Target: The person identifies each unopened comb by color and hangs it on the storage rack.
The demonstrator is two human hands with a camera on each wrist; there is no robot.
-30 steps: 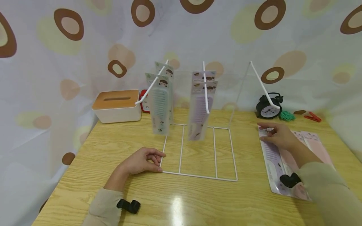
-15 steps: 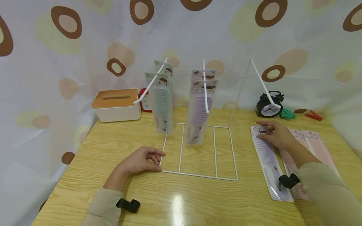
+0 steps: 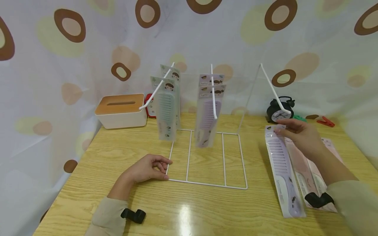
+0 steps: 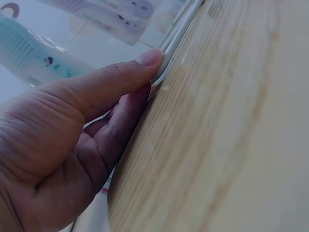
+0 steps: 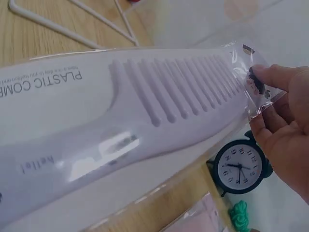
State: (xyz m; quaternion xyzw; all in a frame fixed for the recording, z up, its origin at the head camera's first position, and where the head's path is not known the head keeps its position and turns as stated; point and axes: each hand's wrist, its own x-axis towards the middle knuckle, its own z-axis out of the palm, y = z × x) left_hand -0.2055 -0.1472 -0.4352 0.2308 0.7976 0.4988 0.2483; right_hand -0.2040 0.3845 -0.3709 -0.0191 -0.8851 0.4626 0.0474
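My right hand (image 3: 304,137) pinches the top end of a packaged purple comb (image 3: 279,164), thumb on the printed header. In the right wrist view the purple comb (image 5: 159,101) stretches out in its clear wrapper, teeth near my fingers. At the front left corner of a white wire rack (image 3: 206,185), my left hand (image 3: 147,168) grips the base between thumb and curled fingers; the left wrist view shows the thumb (image 4: 149,57) on the wire. Green packaged combs (image 3: 166,108) hang from the rack's left hook, purple packaged combs (image 3: 208,114) from its middle hook. Its right hook (image 3: 274,88) carries nothing.
Pink packaged combs (image 3: 304,170) lie on the table under my right forearm. Behind are a black alarm clock (image 3: 280,111), a green bundle (image 5: 239,215) and a red clip (image 3: 325,121). A tissue box (image 3: 121,111) and a red-framed clock (image 3: 150,106) stand back left.
My right hand has drawn the purple comb off the pink ones and tilted its top end up from the table. My left hand stays at the rack's corner.
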